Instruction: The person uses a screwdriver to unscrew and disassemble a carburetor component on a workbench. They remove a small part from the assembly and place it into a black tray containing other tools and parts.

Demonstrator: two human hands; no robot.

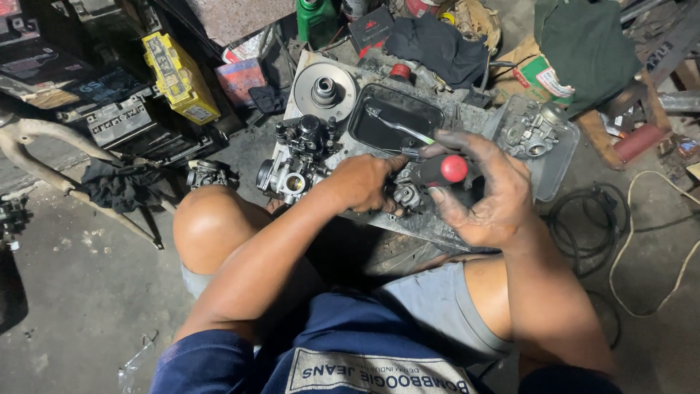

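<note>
Crouching over a low grey work board [467,237], one person is showing two bare knees and two grimy hands. One black tray [394,120] is lying on the board with a single wrench [397,126] in it; one clear tray [558,157] is holding a carburetor [536,133]. Another carburetor assembly [299,164] is sitting just beside the left hand [362,182], which is closing around a small metal part [405,195], mostly hiding it. The right hand [485,193] is curling its fingers around a red-and-black screwdriver handle [441,171]; its shaft is hard to make out behind the left fingers.
</note>
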